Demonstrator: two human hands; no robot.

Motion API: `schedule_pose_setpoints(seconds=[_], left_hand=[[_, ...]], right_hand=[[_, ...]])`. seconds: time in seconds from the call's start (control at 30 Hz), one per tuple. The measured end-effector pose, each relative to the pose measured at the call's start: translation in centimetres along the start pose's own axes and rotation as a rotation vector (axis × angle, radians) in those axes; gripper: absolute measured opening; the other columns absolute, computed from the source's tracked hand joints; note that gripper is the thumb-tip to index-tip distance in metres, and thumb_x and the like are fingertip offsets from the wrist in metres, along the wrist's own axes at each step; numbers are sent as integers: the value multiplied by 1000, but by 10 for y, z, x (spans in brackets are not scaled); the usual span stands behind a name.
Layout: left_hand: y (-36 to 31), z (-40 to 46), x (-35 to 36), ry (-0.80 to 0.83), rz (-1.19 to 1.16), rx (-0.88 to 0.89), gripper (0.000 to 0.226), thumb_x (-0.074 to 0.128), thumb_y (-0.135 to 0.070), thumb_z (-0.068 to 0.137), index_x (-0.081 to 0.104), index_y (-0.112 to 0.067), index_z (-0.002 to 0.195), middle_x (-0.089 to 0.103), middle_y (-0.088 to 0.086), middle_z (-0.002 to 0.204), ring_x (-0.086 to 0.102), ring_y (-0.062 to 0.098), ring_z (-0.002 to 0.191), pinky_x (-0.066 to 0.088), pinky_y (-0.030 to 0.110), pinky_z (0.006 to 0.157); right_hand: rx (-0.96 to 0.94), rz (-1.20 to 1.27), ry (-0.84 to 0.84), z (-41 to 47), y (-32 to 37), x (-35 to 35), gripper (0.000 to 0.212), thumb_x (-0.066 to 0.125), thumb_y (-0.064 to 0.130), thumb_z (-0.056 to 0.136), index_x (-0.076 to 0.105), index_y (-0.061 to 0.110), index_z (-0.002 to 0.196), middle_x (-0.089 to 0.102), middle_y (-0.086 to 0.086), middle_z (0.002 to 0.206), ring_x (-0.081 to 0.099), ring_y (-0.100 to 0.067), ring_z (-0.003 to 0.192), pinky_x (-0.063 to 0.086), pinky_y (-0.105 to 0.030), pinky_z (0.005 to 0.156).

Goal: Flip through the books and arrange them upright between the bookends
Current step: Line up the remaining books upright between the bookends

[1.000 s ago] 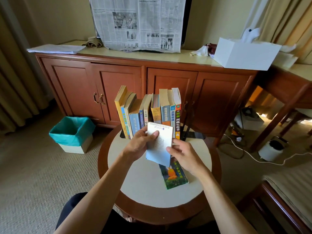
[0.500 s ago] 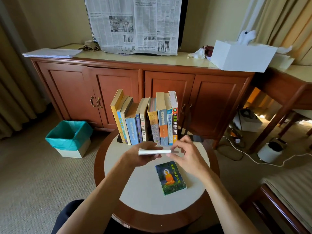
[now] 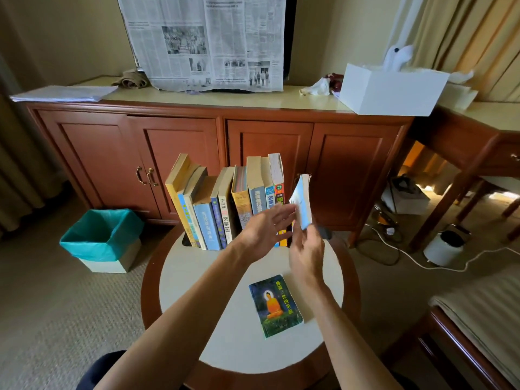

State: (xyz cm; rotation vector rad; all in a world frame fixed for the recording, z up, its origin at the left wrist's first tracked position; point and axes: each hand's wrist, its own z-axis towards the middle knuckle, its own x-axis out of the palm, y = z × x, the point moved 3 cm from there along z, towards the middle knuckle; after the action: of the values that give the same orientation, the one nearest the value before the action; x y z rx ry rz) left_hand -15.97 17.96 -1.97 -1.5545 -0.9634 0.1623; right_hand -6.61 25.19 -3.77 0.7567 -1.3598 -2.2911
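A row of several books (image 3: 225, 204) stands upright at the back of the round table (image 3: 197, 280), leaning slightly left. A black bookend base (image 3: 185, 241) shows at the row's left end and another dark base (image 3: 326, 235) at the right. My right hand (image 3: 306, 251) grips a thin light-blue booklet (image 3: 303, 204), held upright just right of the row's last book. My left hand (image 3: 267, 232) is flat with fingers spread in front of the spines, fingertips near the booklet. A green book with an orange seated figure (image 3: 275, 301) lies flat on the table near me.
A wooden cabinet (image 3: 180, 142) stands close behind the table, with a newspaper (image 3: 205, 40) and a white box (image 3: 391, 88) on top. A teal-lined bin (image 3: 101, 235) sits on the floor at left. A white cable (image 3: 408, 257) and a small appliance (image 3: 446, 246) lie at right.
The booklet was open in both hands, then closed flat, and is now raised upright at the right end of the row. My left hand let go of it.
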Motion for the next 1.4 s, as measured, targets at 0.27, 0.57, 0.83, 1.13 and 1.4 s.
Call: schedule_pose_setpoints(seconds=[0.27,0.57,0.83,1.13,1.4], left_hand=[[-18,40,-12,-136,565,33,29,48,-13,108,67,-9,130,63,15,137,60,30,127,52,30,90],[87,17,-82,-162,1181,-257,43,76,-36,91,66,-14,127,63,7,122,57,20,110,47,27,85],[110,8,-74,-141,1513,-299,70,75,-48,89,47,-10,140,45,14,136,43,28,125,42,37,101],[73,-8,-86,-135,876,-178,33,82,-4,84,58,-15,103,74,8,99,69,27,93,53,23,71],[32,-25,-51,-129,762,19,48,80,-14,88,58,-29,128,70,0,114,69,23,106,60,27,77]], right_hand=[[110,-164,327,62,-67,33,41,40,21,107,40,14,147,63,-8,119,65,-21,112,56,-30,87],[266,-154,526,65,-136,56,45,55,6,97,47,16,140,64,-7,129,64,-19,119,52,-20,84],[324,-300,661,56,-122,43,47,53,8,99,44,17,144,55,-5,141,54,-21,130,46,-27,92],[381,-52,705,-15,-103,-16,26,67,14,94,65,17,119,70,0,115,66,-16,110,54,-39,97],[266,-128,599,-20,-68,-23,21,77,27,87,64,21,103,71,2,105,66,-20,104,55,-37,87]])
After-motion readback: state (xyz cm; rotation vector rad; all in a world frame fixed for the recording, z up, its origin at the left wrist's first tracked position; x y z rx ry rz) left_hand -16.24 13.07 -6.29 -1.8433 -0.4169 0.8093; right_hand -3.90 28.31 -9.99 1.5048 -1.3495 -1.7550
